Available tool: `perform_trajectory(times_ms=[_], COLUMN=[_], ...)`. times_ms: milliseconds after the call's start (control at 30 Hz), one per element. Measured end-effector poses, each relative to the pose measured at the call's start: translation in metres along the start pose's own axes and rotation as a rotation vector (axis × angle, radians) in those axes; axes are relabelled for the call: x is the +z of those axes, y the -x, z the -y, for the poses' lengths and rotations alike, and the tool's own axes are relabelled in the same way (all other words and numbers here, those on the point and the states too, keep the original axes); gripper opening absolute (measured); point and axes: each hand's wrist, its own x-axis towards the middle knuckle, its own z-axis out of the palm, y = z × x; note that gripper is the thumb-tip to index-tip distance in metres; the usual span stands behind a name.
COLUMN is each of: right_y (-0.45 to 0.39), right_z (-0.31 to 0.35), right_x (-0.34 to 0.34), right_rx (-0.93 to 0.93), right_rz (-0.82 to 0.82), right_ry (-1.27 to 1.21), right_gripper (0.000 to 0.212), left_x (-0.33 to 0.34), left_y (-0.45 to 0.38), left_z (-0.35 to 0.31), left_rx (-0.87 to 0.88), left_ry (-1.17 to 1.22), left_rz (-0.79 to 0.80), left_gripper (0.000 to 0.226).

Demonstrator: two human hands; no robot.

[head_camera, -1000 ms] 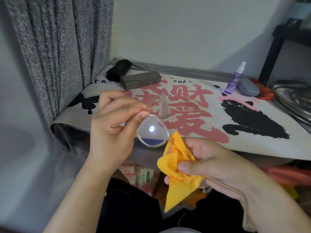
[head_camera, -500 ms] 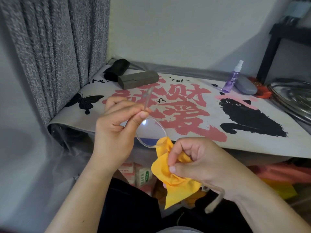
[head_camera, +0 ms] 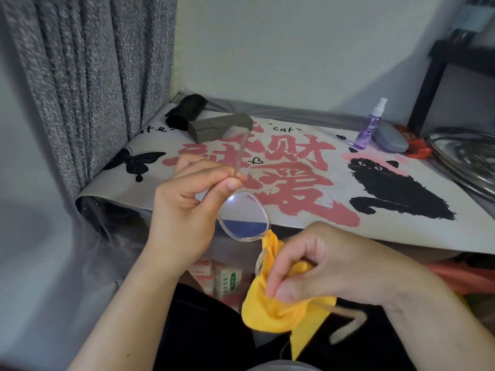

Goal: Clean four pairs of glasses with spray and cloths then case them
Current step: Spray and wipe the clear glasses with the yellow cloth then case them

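Left hand [head_camera: 184,210] pinching the clear-framed glasses [head_camera: 245,218] at the hinge, thumb and curled fingers closed on the temple arm, holding them in the air just in front of the table's [head_camera: 401,234] near edge. Right hand [head_camera: 316,266] bunching the yellow cloth [head_camera: 278,306] around the other lens, fingers curled tight. Sitting at the far right of the table: purple spray bottle [head_camera: 368,127] beside a grey case [head_camera: 391,137]. Lying far left: brown case [head_camera: 217,127] and black pouch [head_camera: 187,109].

Likely home nook — curtain [head_camera: 88,76], cat mat [head_camera: 308,188]
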Motion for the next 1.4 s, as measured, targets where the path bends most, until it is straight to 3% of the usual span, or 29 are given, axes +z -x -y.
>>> perform_trajectory(times_ms=[100,200,433,633,833,967,1100,1267,1400], right_y=[-0.001,0.003,0.009,-0.001,-0.011,-0.013,-0.002,-0.001,-0.009], right_z=[-0.005,-0.010,-0.011,-0.010,-0.009,-0.015,-0.014,-0.018,-0.022], right_x=[0.000,-0.009,-0.013,-0.003,0.004,0.008,0.000,-0.009,-0.005], right_rx=[0.059,0.122,0.148,0.132,0.049,-0.009,0.065,0.102,0.027], right_rz=[0.086,0.024,0.016,-0.015,-0.141,-0.131,-0.014,0.021,-0.076], right_ry=[0.105,0.129,0.163,-0.168,-0.302,-0.204,-0.157,-0.063,-0.258], right_gripper=[0.013,0.005,0.028,0.022,0.019,0.018,0.018,0.022,0.013], left_x=[0.004,0.001,0.000,0.001,0.005,-0.001,-0.009,0.000,0.007], left_y=[0.001,0.000,-0.001,0.000,0.000,-0.001,-0.003,-0.001,0.003], left_z=[-0.002,-0.002,-0.005,-0.001,-0.005,-0.003,-0.002,-0.003,0.000], left_rx=[0.022,0.034,0.075,0.031,0.028,0.045,0.071,0.051,-0.004], left_ry=[-0.021,-0.048,-0.098,-0.063,-0.058,-0.080,-0.077,-0.049,-0.001], left_rz=[0.053,0.071,0.072,0.007,0.004,0.022,0.035,0.022,0.023], left_gripper=[0.013,0.007,0.009,0.014,0.015,0.016,0.016,0.017,0.014])
